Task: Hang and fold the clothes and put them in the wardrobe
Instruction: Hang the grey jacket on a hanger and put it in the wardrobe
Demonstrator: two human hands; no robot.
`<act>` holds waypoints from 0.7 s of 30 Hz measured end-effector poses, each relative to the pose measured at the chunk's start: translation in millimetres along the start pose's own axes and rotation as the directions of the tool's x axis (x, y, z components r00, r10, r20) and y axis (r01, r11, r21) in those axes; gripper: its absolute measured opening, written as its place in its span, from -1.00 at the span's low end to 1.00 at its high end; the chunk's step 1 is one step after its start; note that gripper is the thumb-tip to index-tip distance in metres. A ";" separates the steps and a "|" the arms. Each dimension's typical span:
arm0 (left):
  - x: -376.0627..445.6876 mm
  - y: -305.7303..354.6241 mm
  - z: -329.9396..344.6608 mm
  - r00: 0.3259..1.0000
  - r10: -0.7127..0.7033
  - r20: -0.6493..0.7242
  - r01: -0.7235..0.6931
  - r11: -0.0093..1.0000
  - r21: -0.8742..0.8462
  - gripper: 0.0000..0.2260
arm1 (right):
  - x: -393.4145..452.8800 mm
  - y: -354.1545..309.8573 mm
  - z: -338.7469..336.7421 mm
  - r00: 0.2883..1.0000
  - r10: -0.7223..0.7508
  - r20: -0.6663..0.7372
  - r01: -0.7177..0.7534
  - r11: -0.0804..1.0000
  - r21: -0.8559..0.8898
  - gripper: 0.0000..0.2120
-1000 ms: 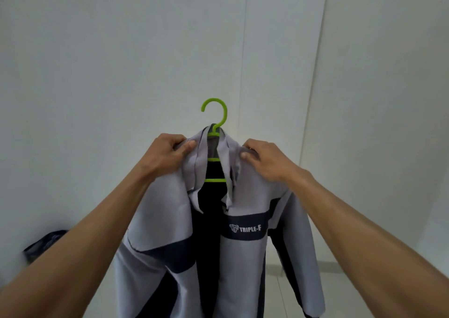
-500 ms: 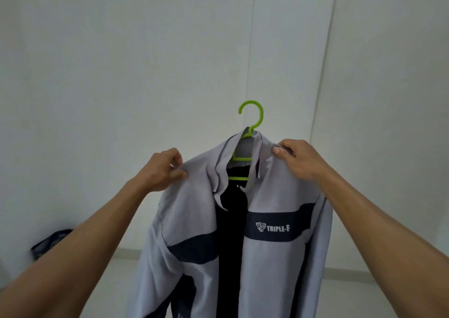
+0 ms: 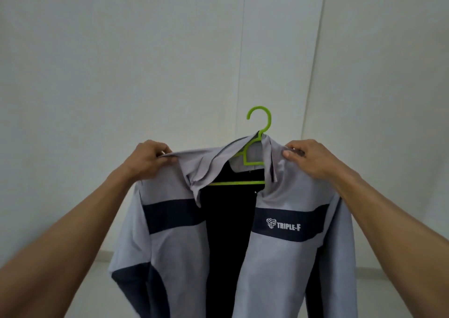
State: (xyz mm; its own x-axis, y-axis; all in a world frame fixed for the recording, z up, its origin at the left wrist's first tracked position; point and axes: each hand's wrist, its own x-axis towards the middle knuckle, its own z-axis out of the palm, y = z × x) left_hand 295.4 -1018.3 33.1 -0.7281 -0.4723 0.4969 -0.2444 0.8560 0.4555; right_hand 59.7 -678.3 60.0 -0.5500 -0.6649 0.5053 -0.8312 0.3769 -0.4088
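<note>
Jacket on green hanger, held up at arm's length before white panels, hook at 12 o'clock, free in the air, caught on nothing

Left hand at 9 o'clock of the collar, fingers closed on a pinch of shoulder cloth, pulled out flat and taut. Right hand at 3 o'clock, fingers closed on the other shoulder, thumb pressed on top. Front open, dark lining showing down the middle, collar slumped and folded over toward 9 o'clock

Risks, as judged from here:
- Looks unevenly seated: left shoulder stretched well out past the hanger bar, so likely not resting on the arm at all. Let go now and that side could slide off, tipping the hanger and dumping the jacket on the floor
- Whole weight carried by cloth alone, not by the hanger. Loose pinch on either side means a sudden swing toward the other hand
- Unfastened front gives nothing to stop the slip
- Crumpled collar, left as is, would hang creased
- Hook unguided while both hands stay on fabric; reaching for a rail calls for one hand moved to the hook first. No rail or open wardrobe in view
</note>
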 end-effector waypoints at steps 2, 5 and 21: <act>1.4 1.2 -3.1 0.982 -0.022 0.188 0.002 0.994 0.105 -0.69 | -1.7 1.7 3.2 1.000 0.010 -0.026 -0.007 0.996 0.086 -0.81; -2.1 9.3 14.6 0.970 0.081 0.228 -0.041 0.984 -0.174 -0.82 | -1.6 -0.9 9.8 0.997 0.026 -0.068 -0.013 0.983 0.185 -0.80; 11.9 56.0 31.3 0.927 0.338 -0.162 -0.350 0.935 -0.053 -0.75 | 4.3 -15.0 15.3 0.996 0.024 -0.088 0.000 0.963 0.268 -0.75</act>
State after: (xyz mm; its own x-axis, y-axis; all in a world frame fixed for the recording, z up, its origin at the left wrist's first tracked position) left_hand 253.1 -969.3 41.4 -0.6537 -0.1831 0.7343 0.0601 0.9547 0.2915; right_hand 71.1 -696.7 56.7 -0.5748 -0.5966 0.5600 -0.7791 0.1898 -0.5974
